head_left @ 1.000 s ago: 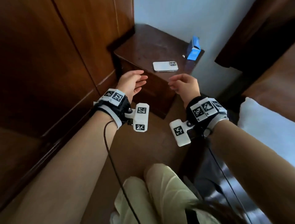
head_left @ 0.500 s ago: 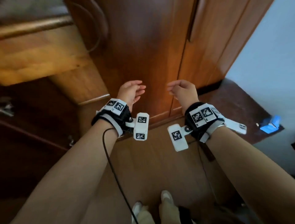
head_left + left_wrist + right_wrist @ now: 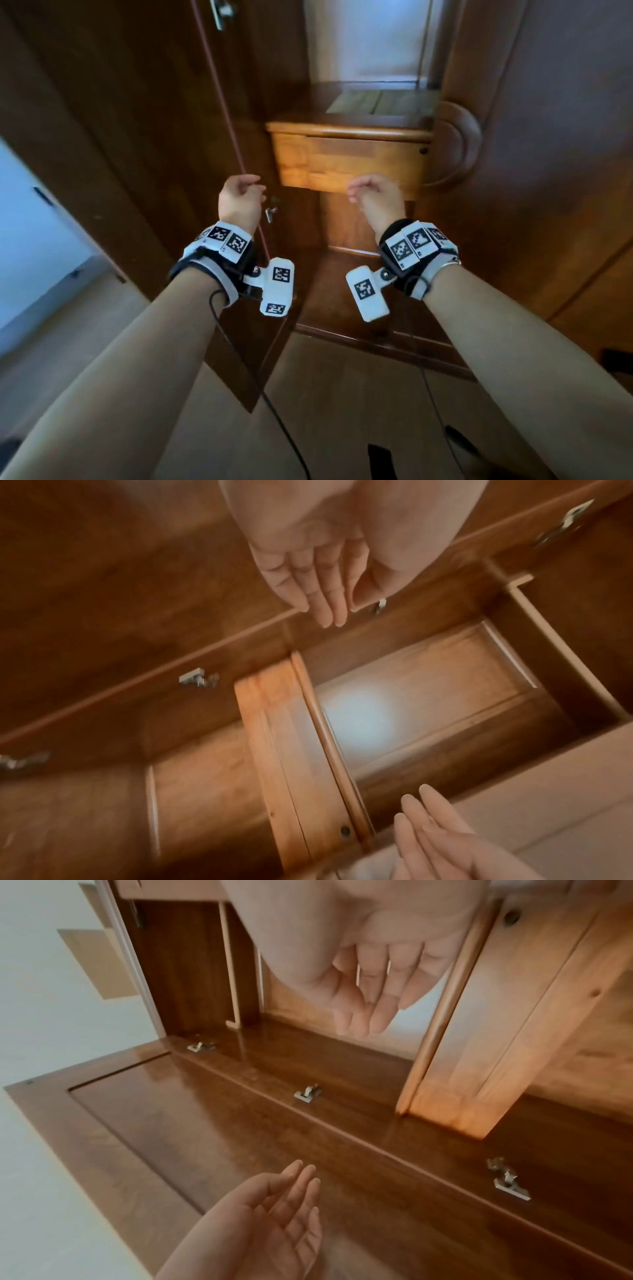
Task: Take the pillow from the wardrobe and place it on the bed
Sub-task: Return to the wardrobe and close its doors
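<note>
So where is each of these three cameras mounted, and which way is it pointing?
Head: worn on the head, looking forward and down into the open wardrobe; both forearms, the left hand and the right hand show.
Left wrist: looks along the left hand's relaxed fingers at the wardrobe interior; the right hand's fingertips show at the bottom.
Right wrist: looks along the right hand's fingers at the door hinges; the left palm shows below.
Shared: all views see both empty hands and the wardrobe.

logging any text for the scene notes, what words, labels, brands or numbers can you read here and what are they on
None: no readable words, brands or numbers in any view.
The wrist bands and white tabs carry only black-and-white square marker patterns, no letters.
The wardrobe, its open door and hinges bear no labels.
</note>
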The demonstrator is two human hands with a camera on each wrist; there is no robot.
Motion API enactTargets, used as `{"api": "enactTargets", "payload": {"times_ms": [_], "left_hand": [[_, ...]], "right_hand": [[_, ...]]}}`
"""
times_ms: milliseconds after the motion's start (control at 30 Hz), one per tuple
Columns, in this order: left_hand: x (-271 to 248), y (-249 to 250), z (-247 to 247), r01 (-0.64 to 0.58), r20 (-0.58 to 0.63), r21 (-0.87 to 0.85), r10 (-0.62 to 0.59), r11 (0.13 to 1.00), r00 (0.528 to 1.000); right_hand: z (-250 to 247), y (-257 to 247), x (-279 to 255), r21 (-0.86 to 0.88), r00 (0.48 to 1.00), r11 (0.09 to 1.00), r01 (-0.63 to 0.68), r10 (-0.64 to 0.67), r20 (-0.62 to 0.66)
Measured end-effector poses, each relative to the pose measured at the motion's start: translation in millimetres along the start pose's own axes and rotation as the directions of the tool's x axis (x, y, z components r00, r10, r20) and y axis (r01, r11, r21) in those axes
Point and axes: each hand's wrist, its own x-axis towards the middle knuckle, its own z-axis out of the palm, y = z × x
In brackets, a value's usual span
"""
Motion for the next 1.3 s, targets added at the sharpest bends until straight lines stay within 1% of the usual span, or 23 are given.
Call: {"api": "enactTargets", "payload": {"times_ms": [67,133,200,233,300,367,400,433,467,500,533,567,633,666,700,900,966,1033,1100,1200,1300], "left_hand": [[10,2,-33,-0.045,-0.096,0.039,0.049,0.998,0.994],[16,8,-61,-0.089,-0.185,0.079,0.103,0.993,0.977],[21,15,-87,-0.160,-0.284,0.115,0.187,0.980,0.940],[22,19,-99,-0.200,-0.345,0.147,0.240,0.969,0.907],[28,22,-125,-0.249,-0.477,0.248,0.342,0.936,0.810],[35,23,-150,-0.234,-0.589,0.342,0.402,0.910,0.701],[38,22,-160,-0.208,-0.635,0.363,0.405,0.908,0.658],[41,22,-168,-0.168,-0.673,0.363,0.382,0.917,0.633],[46,20,-175,-0.116,-0.700,0.351,0.342,0.929,0.627],[49,18,-180,-0.056,-0.710,0.332,0.289,0.942,0.642],[53,17,-184,-0.002,-0.705,0.309,0.230,0.951,0.671],[57,15,-186,0.030,-0.678,0.277,0.173,0.961,0.715],[67,9,-190,0.054,-0.584,0.201,0.075,0.978,0.808],[73,4,-190,0.057,-0.546,0.169,0.045,0.984,0.836],[77,1,-191,0.065,-0.529,0.150,0.025,0.987,0.849],[82,-1,-187,0.175,-0.555,0.192,-0.040,0.966,0.831],[77,-4,-187,0.180,-0.567,0.192,-0.040,0.965,0.823],[70,-5,-184,0.171,-0.546,0.208,-0.031,0.963,0.837],[61,-9,-178,0.126,-0.518,0.244,0.019,0.961,0.855],[39,-13,-163,-0.026,-0.466,0.289,0.164,0.957,0.869],[15,-13,-144,-0.161,-0.369,0.387,0.312,0.908,0.875]], "right_hand": [[28,-10,2,-0.025,0.998,0.998,0.052,-0.050,0.048],[54,-21,2,-0.033,0.990,0.994,0.101,-0.097,0.102],[79,-31,3,-0.039,0.977,0.989,0.141,-0.133,0.165],[91,-36,3,-0.045,0.972,0.987,0.156,-0.145,0.187],[115,-43,2,-0.044,0.961,0.981,0.187,-0.174,0.215],[136,-48,1,-0.043,0.950,0.975,0.219,-0.203,0.238],[146,-49,1,-0.049,0.944,0.971,0.234,-0.215,0.252],[154,-51,0,-0.058,0.939,0.969,0.242,-0.219,0.266],[161,-52,0,-0.064,0.935,0.967,0.247,-0.220,0.277],[166,-52,0,-0.069,0.934,0.967,0.245,-0.216,0.283],[170,-53,1,-0.064,0.933,0.968,0.243,-0.215,0.289],[173,-53,1,-0.057,0.932,0.970,0.238,-0.211,0.295],[178,-51,1,-0.042,0.930,0.972,0.229,-0.206,0.306],[180,-50,1,-0.037,0.929,0.973,0.226,-0.204,0.310],[181,-49,1,-0.035,0.927,0.974,0.226,-0.203,0.315],[183,-49,3,-0.031,0.916,0.969,0.245,-0.221,0.335],[184,-50,0,-0.007,0.911,0.968,0.252,-0.234,0.339],[184,-52,-3,0.018,0.900,0.965,0.261,-0.251,0.356],[182,-54,-7,0.043,0.889,0.964,0.263,-0.259,0.378],[171,-58,-16,0.074,0.875,0.959,0.273,-0.279,0.397],[150,-61,-25,0.097,0.861,0.953,0.286,-0.300,0.411]]}}
